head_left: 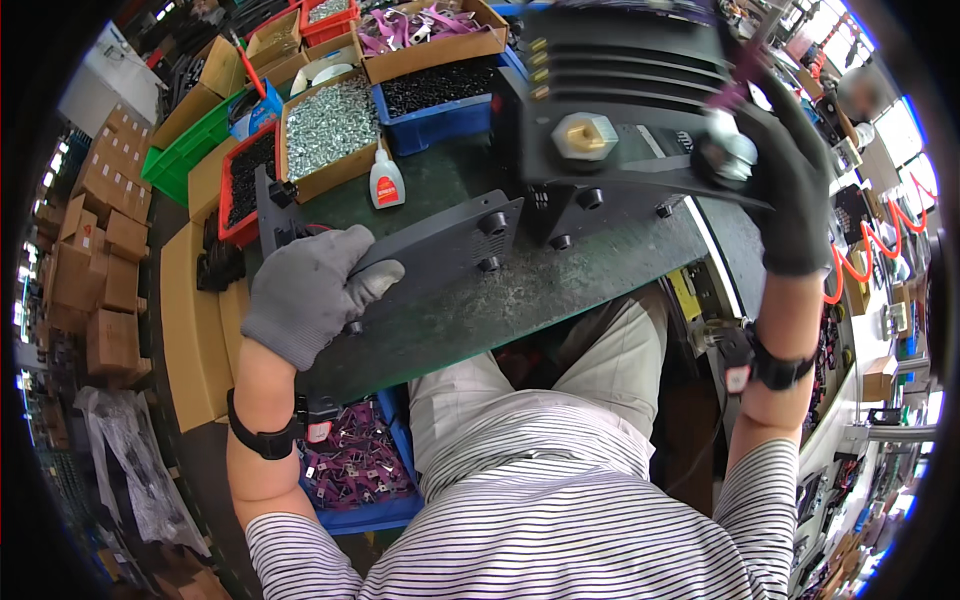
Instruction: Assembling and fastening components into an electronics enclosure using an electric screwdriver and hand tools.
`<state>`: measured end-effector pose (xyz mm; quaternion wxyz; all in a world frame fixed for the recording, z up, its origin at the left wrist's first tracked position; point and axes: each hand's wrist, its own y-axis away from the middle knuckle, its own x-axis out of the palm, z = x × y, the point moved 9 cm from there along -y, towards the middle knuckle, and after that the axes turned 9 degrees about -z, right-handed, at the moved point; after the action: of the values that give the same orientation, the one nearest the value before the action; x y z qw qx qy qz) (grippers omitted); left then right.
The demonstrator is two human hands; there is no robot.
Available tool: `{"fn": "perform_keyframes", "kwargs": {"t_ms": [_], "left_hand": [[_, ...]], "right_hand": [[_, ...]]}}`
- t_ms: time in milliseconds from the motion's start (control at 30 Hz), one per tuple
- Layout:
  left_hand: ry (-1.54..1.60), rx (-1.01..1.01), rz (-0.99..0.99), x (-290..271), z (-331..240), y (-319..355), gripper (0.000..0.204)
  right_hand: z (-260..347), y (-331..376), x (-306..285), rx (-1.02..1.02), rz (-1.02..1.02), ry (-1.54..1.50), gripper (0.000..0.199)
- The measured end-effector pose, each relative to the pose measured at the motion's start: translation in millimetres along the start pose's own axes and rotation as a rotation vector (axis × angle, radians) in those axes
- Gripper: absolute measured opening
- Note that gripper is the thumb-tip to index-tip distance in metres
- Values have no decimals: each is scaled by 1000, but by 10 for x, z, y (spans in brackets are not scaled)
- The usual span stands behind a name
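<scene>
1. Two gloved hands are at work: the left hand (308, 292), in a grey glove, lies curled over the near end of one flat black panel (440, 245) on the green bench top (520, 290).
2. The right hand (790, 185), in a dark glove, is closed around a purple-handled tool (735, 95) against one large black housing (630, 110) at the far right of the bench top.
3. One brass hex fitting (584, 135) sits on the housing's face.
4. One white glue bottle (385, 180) stands just behind the panel.
5. Several parts boxes crowd the far edge; one box of silver screws (328, 125) is nearest.
6. Open bench top remains along the near edge, between panel and housing.
</scene>
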<state>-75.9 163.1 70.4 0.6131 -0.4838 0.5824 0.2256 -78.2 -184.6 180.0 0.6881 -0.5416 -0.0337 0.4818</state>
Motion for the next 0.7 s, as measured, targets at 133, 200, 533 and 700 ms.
{"fn": "perform_keyframes", "kwargs": {"t_ms": [133,200,533,700], "left_hand": [[-27,19,-22,-29,-17,11,43],[-32,4,-9,-16,0,26,42],[-34,56,-63,-22,-4,37,42],[-53,55,-45,23,19,39,44]], "right_hand": [[-19,-309,932,353,245,-287,47],[65,-394,1138,310,274,-231,47],[478,-293,1630,-151,478,401,46],[419,76,2032,-124,584,533,43]]}}
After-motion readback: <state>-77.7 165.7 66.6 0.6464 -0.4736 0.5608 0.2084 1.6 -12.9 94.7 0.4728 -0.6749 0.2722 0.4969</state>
